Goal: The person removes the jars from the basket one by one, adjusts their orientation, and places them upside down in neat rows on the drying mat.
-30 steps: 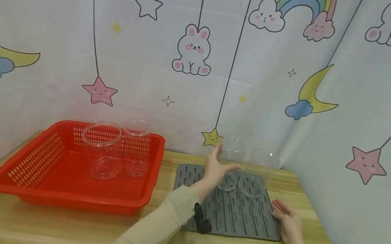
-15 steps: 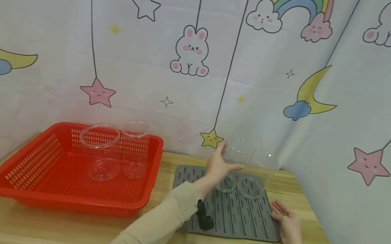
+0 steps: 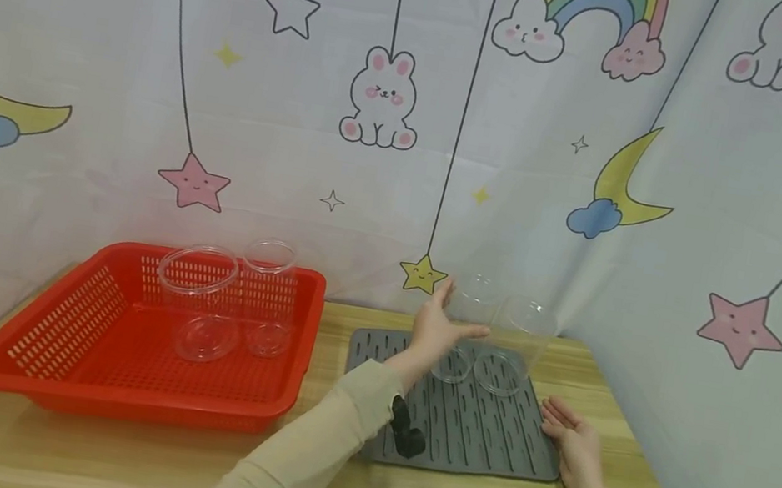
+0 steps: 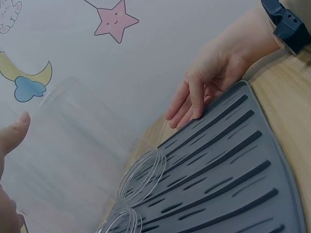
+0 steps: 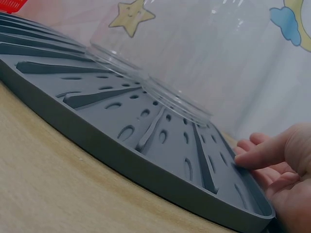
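Note:
My left hand (image 3: pixel 432 334) is at the left clear plastic cup (image 3: pixel 473 315) on the grey drying mat (image 3: pixel 482 447). Its thumb and fingers are straight and spread around the cup's side; whether they touch it is hard to tell. Just right of it stands a second clear cup (image 3: pixel 524 331); both look mouth-down, their bases-side rings (image 5: pixel 180 104) resting on the ridges. By the mat's right edge is my right hand (image 3: pixel 575 453), palm turned inward, fingers loosely extended and nothing held. In the left wrist view, that hand's (image 4: pixel 214 73) fingertips lie close to the mat's rim.
A red plastic basket (image 3: pixel 133 395) stands left on the wooden table (image 3: pixel 138 463). Inside it are a wide clear cup (image 3: pixel 199 283) and a narrower clear cup (image 3: pixel 267 293), both upright. A white cloth with cartoon prints (image 3: pixel 286 135) hangs behind the table.
The left cup's top has shifted slightly right, and the cup stands straighter on the mat. My left hand has edged slightly right with it. The right hand has stayed put.

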Motion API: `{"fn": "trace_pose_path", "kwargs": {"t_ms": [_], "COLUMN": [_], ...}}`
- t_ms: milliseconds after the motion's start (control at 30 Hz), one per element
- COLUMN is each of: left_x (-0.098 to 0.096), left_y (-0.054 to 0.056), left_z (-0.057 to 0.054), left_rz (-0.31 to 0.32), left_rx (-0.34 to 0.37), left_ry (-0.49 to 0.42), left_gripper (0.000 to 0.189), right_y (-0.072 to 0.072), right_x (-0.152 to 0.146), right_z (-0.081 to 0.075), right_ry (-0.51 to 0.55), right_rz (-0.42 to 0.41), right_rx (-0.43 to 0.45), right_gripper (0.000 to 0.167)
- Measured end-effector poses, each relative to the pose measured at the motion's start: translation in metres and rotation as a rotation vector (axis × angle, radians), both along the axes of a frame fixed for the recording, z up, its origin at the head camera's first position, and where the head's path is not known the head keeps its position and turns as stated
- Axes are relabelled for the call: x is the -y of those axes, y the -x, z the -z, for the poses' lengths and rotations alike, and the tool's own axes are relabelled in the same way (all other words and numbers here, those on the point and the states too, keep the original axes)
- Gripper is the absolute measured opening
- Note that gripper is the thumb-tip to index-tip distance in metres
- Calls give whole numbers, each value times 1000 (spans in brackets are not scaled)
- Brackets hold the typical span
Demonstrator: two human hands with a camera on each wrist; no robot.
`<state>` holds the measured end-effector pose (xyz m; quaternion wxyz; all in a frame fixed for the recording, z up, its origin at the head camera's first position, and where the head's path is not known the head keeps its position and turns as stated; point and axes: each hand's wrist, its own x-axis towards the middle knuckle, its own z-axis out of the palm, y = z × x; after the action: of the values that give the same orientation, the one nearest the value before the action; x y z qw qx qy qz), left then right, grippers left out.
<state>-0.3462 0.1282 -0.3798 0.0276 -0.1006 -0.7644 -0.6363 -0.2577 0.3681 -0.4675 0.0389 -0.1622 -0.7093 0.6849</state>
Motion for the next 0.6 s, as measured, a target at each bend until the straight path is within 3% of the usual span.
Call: {"fn": "trace_pose_path", "kwargs": {"t_ms": [300,600], "left_x": [7,8], "left_y": [2,-12], "left_z": [-2,-13], "left_rz": [37,-26], "left_rx": [21,15], "left_ry": [-38,-106], "left_gripper": [103,101], "right_y": [4,1], "right_x": [1,-4], "right_z": [1,4], "right_ry": [-2,0], "right_rz": [-9,-24], "right_rx": [-12,-13], "right_gripper": [62,61]}}
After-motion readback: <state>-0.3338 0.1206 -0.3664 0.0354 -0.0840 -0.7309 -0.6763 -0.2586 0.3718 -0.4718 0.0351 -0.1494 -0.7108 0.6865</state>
